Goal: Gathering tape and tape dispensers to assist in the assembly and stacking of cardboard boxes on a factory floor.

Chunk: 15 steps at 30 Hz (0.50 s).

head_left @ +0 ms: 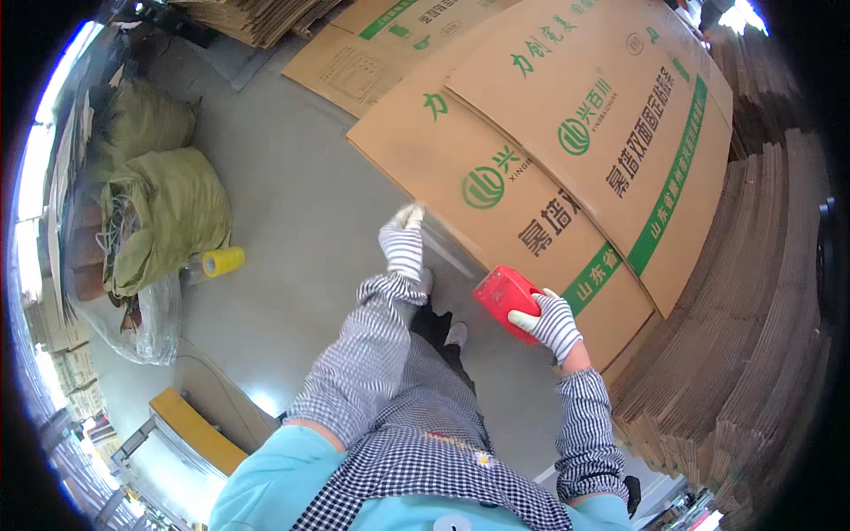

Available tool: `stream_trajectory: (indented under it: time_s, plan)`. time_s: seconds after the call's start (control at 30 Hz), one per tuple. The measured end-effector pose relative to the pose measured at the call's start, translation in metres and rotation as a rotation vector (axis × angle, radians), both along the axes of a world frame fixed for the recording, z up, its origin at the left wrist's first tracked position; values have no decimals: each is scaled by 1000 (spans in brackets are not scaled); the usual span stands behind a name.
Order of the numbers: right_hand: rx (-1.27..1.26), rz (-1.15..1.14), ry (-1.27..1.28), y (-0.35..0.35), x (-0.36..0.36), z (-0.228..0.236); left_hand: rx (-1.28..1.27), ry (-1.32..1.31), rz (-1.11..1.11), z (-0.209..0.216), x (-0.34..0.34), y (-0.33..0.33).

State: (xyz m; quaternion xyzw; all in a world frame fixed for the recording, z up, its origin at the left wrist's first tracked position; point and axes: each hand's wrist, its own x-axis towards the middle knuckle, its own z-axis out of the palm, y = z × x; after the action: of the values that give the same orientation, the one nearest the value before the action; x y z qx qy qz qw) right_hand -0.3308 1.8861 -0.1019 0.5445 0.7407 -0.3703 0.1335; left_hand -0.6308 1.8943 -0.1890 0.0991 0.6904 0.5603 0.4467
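facing broad printed cardboard sheets (575, 115), overlapping at a slant across the upper right. standing beside a deep stack of folded cardboard (717, 336) on the right and well apart from bulging green sacks (168, 212) on the left. wearing a checked apron (416, 442) over light blue. stretching the left arm (354, 345) forward in a checked sleeve, slanting inward toward the near edge of the lower sheet. bending the right arm (589, 434), pointing the forearm forward and angling the hand inward to the left. clamping the right hand (551, 326), in a striped glove, around a red handheld tool (506, 301), laying the thumb across it; holding it at the sheet's near edge. extending the left hand (404, 239), gloved alike, away from the body, drawing the fingertips together. seeing a yellow roll (223, 261) just beside the sacks. pinching, between the left fingertips, one end of a clear strip (450, 252), stretching it along the sheet edge toward the tool.
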Motion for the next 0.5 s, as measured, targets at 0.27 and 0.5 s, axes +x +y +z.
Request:
stream_trajectory:
  time_s: [0.27,0.5]
  plan:
    - [-66,3,-195,33,-70,-25,-182,708,-62,-120,-36,27]
    - [41,86,-92,-26,8,1,-202,-386,67,-130,-46,36]
